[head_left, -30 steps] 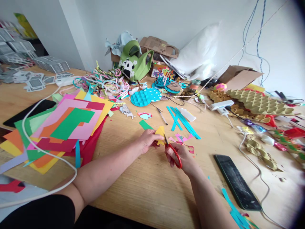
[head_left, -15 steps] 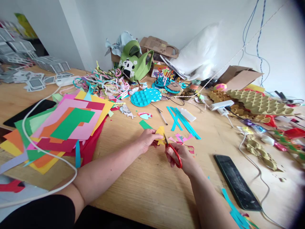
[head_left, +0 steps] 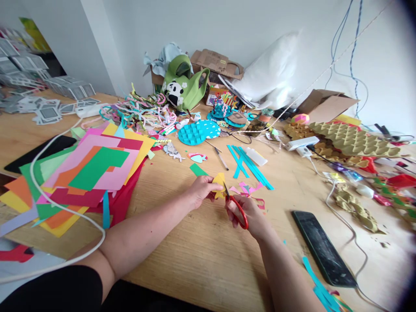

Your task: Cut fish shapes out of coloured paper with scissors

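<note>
My left hand (head_left: 202,190) pinches a small piece of yellow paper (head_left: 219,182) between thumb and fingers, above the wooden table (head_left: 195,251). My right hand (head_left: 247,214) is closed around the red handles of a pair of scissors (head_left: 241,213). The scissors' blades lie against the right edge of the yellow paper; whether they are fully closed is too small to tell. Pink paper scraps (head_left: 248,189) lie just behind my right hand. A green paper strip (head_left: 197,170) rests behind my left hand.
Stacked coloured paper (head_left: 100,167) lies to the left, crossed by a white cable (head_left: 33,173). A phone (head_left: 321,247) sits on the right. Blue paper strips (head_left: 253,167) and a pen (head_left: 221,158) lie further back. Egg cartons (head_left: 357,141) and a green panda bag (head_left: 185,86) stand behind.
The yellow paper and the scissors' blades have shifted very slightly against each other. Both hands keep nearly the same place and grip.
</note>
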Tool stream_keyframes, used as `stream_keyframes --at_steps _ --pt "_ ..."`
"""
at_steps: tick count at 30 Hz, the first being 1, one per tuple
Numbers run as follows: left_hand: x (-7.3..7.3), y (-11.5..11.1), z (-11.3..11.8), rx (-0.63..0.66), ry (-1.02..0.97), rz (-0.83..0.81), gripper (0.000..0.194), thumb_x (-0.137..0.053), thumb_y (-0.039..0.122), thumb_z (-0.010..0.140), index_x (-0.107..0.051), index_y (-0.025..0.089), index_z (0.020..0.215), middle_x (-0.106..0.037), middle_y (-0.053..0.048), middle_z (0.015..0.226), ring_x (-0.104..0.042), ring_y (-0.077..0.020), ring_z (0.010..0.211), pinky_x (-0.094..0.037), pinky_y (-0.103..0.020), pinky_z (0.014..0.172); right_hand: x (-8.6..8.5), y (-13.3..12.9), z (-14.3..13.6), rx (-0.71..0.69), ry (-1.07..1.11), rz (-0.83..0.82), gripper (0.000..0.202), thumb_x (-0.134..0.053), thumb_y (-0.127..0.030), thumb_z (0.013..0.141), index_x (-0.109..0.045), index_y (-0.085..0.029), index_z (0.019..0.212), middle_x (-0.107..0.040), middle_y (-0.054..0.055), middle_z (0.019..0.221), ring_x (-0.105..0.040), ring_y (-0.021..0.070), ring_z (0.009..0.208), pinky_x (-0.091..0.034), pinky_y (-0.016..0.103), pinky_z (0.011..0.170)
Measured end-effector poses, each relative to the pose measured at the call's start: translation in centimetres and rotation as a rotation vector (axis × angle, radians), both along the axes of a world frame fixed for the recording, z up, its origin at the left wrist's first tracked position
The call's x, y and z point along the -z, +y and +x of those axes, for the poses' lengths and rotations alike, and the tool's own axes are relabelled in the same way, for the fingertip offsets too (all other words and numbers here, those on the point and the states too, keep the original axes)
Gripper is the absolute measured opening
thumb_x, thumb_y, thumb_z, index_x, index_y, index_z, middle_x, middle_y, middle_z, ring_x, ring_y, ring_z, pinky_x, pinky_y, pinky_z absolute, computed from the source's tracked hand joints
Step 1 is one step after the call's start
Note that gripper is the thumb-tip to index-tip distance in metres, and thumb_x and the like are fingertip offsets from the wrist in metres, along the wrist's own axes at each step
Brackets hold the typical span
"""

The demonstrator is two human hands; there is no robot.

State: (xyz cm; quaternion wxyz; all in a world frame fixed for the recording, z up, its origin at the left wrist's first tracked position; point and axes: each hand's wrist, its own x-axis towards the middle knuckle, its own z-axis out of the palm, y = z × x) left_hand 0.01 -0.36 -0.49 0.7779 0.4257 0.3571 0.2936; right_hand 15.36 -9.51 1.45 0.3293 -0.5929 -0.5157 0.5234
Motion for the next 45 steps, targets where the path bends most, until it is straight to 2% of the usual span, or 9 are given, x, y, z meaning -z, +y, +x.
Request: stream_keyframes --at_steps 14,24,45 --pt "-0.07 0.10 0.01 -0.058 0.002 0.001 0.023 -0.074 0.029 0.057 -0.055 0.016 0.061 -0.060 0.000 0.059 -0.049 -0.0077 0.045 -0.034 -0.020 0.042 -0.16 0.00 -0.04 0.014 -0.017 -0.029 0.054 -0.069 -0.072 0.070 -0.052 -0.020 0.067 -0.057 -0.001 0.050 -0.052 0.0132 0.036 -0.031 0.023 0.035" --pt "0.06 0.07 -0.09 -0.027 0.017 0.021 0.022 -0.075 0.028 0.057 -0.058 0.015 0.062 -0.060 -0.001 0.060 -0.052 -0.0094 0.049 -0.036 -0.021 0.044 -0.72 0.01 -0.13 -0.047 -0.021 0.024 0.051 -0.067 -0.068 0.075 -0.053 -0.020 0.065 -0.058 0.000 0.054 -0.055 0.0136 0.040 -0.032 0.024 0.036" --pt "0.10 0.12 -0.04 -0.021 0.008 0.013 0.027 -0.077 0.031 0.057 -0.055 0.016 0.061 -0.061 -0.001 0.062 -0.054 -0.0094 0.049 -0.037 -0.021 0.044 -0.36 -0.05 -0.07 0.010 -0.022 -0.022 0.050 -0.070 -0.068 0.071 -0.052 -0.021 0.066 -0.058 -0.001 0.050 -0.052 0.0140 0.037 -0.033 0.024 0.036"
